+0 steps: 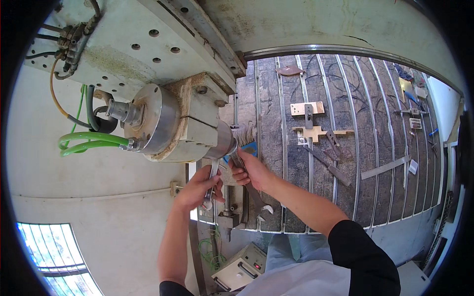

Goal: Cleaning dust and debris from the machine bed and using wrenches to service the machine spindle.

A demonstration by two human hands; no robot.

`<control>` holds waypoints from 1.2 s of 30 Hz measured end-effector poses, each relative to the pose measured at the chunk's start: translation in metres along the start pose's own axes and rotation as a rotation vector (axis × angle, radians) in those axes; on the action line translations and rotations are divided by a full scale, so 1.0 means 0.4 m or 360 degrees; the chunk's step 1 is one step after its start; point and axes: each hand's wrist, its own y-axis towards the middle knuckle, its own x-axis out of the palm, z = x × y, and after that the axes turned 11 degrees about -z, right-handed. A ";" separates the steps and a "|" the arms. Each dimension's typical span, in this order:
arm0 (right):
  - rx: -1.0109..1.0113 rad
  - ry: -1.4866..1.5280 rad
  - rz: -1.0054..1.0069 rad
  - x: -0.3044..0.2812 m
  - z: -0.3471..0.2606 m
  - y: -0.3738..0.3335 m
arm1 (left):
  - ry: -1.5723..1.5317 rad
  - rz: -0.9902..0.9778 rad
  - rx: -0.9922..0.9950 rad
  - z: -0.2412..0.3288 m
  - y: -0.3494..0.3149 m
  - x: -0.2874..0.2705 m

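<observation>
My left hand (195, 190) is closed around a silver wrench (214, 168), whose upper end meets the underside of the spindle (222, 140). Just to its right, my right hand (253, 172) grips a darker open-ended wrench (255, 195) near the spindle's nose. The free jaw of that wrench points down toward the table's front edge. Both wrenches hang side by side, with their handles partly covered by my fingers. The spindle is a thick metal cylinder held in a pale clamp block (195, 129). How the wrench jaws sit on the nose is partly hidden.
Green hoses (94, 139) loop from the spindle's back end. Right of it lies a slotted machine bed (316, 190) bearing brass-coloured pieces (312, 133), a file-like tool with a handle (338, 173) and a flat metal strip (385, 167). A brush (243, 133) lies behind my right hand. A control box (242, 269) stands below.
</observation>
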 end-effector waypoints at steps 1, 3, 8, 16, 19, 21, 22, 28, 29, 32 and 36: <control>-0.0001 0.0001 0.0002 0.003 0.008 0.000 | 0.0097 -0.0146 0.0086 0.003 -0.008 -0.003; -0.0190 0.0036 0.0079 0.006 0.030 -0.008 | -0.0018 -0.0191 0.0036 -0.007 -0.024 0.002; -0.0025 -0.0449 0.0303 0.037 0.093 -0.118 | -0.0636 -0.0221 -0.0103 -0.054 -0.046 0.004; -0.0278 -0.0524 0.0438 0.098 0.185 -0.070 | -0.0913 0.0288 0.0097 -0.054 -0.022 0.182; -0.0651 -0.0853 0.0501 0.035 0.249 -0.016 | -0.0973 0.0286 0.0209 -0.063 -0.001 0.213; -0.0964 -0.1273 0.0463 0.086 0.241 0.014 | -0.1010 0.0340 0.0170 -0.060 0.010 0.223; -0.0391 -0.1242 0.1054 0.251 0.200 0.010 | -0.1011 0.0376 0.0174 -0.066 0.004 0.213; -0.0154 -0.0897 0.1362 0.213 0.323 0.097 | -0.0649 0.0502 0.0222 -0.156 0.055 0.185; -0.0215 -0.0830 0.1272 0.202 0.357 0.120 | -0.0467 0.0711 0.0244 -0.185 0.063 0.187; -0.0474 -0.0601 0.1087 0.106 0.428 0.184 | -0.0706 0.0747 0.0130 -0.212 0.088 0.179; -0.0737 -0.0304 0.0781 -0.027 0.464 0.261 | -0.0952 0.0434 0.0277 -0.096 0.029 0.261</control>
